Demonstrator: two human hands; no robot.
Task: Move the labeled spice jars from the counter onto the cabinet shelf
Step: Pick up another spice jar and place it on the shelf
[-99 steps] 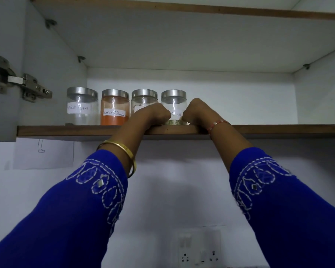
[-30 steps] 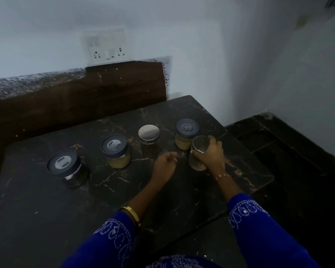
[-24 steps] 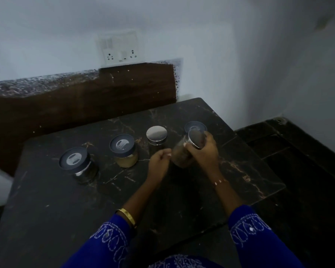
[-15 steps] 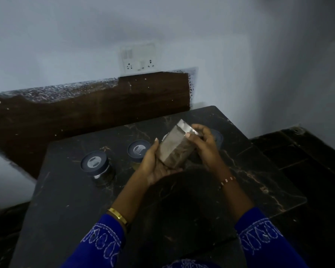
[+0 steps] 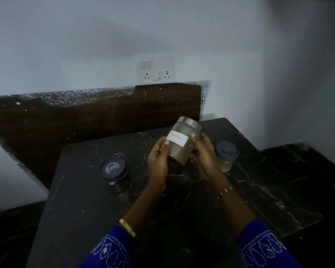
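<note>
Jar point(image 5: 182, 143) tilted above the counter point(image 5: 182, 209), gripped between my left hand point(image 5: 159, 161) and right hand point(image 5: 206, 157), white label point(image 5: 176, 138) facing me, two dark-lidded jars point(image 5: 113, 171) point(image 5: 226, 158) standing either side, wall socket point(image 5: 155, 69) beyond.

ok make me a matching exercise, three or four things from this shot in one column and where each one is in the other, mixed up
Things:
1. labelled jar
2. jar with pale contents
3. dark-lidded jar
4. socket plate

Places:
A. on the wall above the counter
B. on the counter, left of the hands
C. held tilted between both hands
D. on the counter, right of the hands

Pairs: 1-C, 2-D, 3-B, 4-A
</note>
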